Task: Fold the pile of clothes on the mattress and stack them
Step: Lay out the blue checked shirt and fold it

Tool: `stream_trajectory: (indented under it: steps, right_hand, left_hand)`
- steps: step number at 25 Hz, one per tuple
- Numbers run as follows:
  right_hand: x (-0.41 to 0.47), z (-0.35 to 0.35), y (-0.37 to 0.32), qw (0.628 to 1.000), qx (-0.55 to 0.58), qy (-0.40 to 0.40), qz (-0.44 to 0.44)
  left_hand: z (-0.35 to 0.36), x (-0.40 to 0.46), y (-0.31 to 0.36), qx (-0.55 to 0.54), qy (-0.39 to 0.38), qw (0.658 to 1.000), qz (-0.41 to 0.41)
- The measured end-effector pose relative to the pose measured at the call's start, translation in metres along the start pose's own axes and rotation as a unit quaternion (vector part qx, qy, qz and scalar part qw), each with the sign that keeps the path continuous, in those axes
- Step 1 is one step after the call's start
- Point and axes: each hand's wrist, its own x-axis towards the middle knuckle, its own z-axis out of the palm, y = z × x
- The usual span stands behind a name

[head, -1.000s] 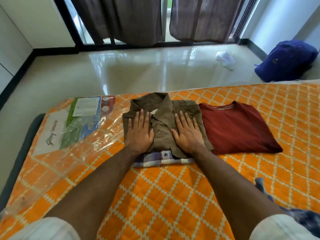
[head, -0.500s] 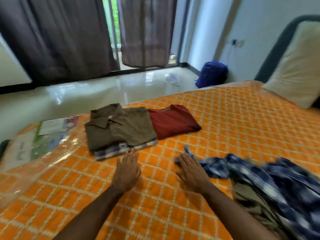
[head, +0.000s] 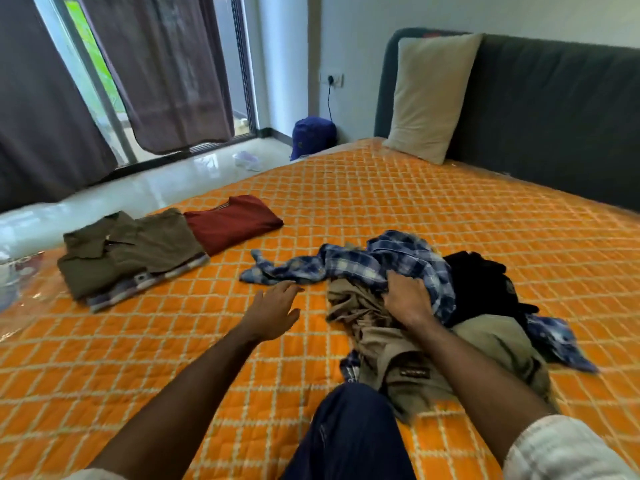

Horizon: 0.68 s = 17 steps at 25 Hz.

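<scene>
Unfolded pile (head: 446, 306): heaped on the orange mattress (head: 381, 202), right of centre, comprising a blue plaid shirt (head: 363, 263), a khaki garment (head: 398, 362) and a black item (head: 481, 282). Folded stack (head: 131, 254): an olive shirt laid over a plaid one, set at the left of the mattress, with a folded red shirt (head: 232, 221) just beside it. Right hand (head: 408, 297): fingers are curled into the plaid cloth where it overlies the khaki. Left hand (head: 273, 310): fingers are spread and relaxed, nothing held, hovering near the trailing plaid sleeve. Step judged in hand: one garment is being drawn from the pile. Handling note: the plaid shirt is best lifted clear alone, so the khaki is not dragged along; the sleeve may be gathered by the left hand, and the shirt spread flat on bare mattress before folding.
</scene>
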Motion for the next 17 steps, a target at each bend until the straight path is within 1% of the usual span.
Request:
stream_trajectory:
  steps: [1, 3, 4, 5, 7, 8, 9, 10, 11, 12, 13, 14, 15, 16, 17]
  right_hand:
    - [-0.001, -0.005, -0.003, 1.0, 0.025, 0.0, -0.011]
    - [-0.006, -0.016, -0.013, 0.991, 0.122, 0.024, -0.042]
    - [-0.011, -0.023, -0.022, 0.98, 0.178, 0.034, -0.079]
    - [-0.018, -0.032, -0.034, 0.964, 0.226, 0.033, -0.137]
    - [-0.038, -0.05, -0.06, 0.914, 0.306, 0.016, -0.265]
    - [-0.047, -0.061, -0.067, 0.887, 0.355, 0.006, -0.294]
    - [-0.053, -0.067, -0.069, 0.864, 0.401, 0.002, -0.304]
    - [-0.055, -0.07, -0.067, 0.856, 0.421, 0.015, -0.298]
    - [-0.052, -0.069, -0.058, 0.866, 0.413, 0.038, -0.278]
    - [-0.047, -0.064, -0.048, 0.89, 0.381, 0.05, -0.246]
    - [-0.041, -0.059, -0.039, 0.918, 0.336, 0.049, -0.204]
    - [-0.039, -0.055, -0.034, 0.939, 0.298, 0.033, -0.17]
    - [-0.037, -0.053, -0.035, 0.948, 0.284, 0.014, -0.145]
    - [-0.038, -0.059, -0.039, 0.947, 0.289, 0.009, -0.139]
    - [-0.035, -0.07, -0.046, 0.933, 0.333, 0.018, -0.137]
  left_hand:
    - [-0.005, 0.002, 0.007, -0.001, -0.001, 1.0, 0.01]
    - [-0.016, 0.006, 0.02, -0.016, 0.01, 0.999, 0.037]
    - [-0.02, 0.009, 0.026, -0.041, 0.019, 0.998, 0.05]
    - [-0.024, 0.011, 0.033, -0.081, 0.026, 0.994, 0.064]
    - [-0.037, 0.012, 0.05, -0.188, 0.049, 0.975, 0.11]
    - [-0.044, 0.011, 0.056, -0.237, 0.079, 0.961, 0.122]
    - [-0.049, 0.012, 0.057, -0.267, 0.12, 0.95, 0.11]
    - [-0.057, 0.011, 0.055, -0.287, 0.163, 0.94, 0.082]
    - [-0.067, 0.009, 0.053, -0.309, 0.195, 0.93, 0.048]
    - [-0.077, 0.004, 0.053, -0.343, 0.221, 0.912, 0.027]
    - [-0.089, 0.0, 0.054, -0.386, 0.243, 0.89, 0.021]
    - [-0.101, -0.004, 0.059, -0.429, 0.25, 0.868, 0.026]
    - [-0.111, -0.007, 0.065, -0.472, 0.247, 0.846, 0.033]
    - [-0.121, -0.01, 0.07, -0.502, 0.251, 0.827, 0.038]
    - [-0.128, -0.011, 0.071, -0.52, 0.265, 0.812, 0.035]
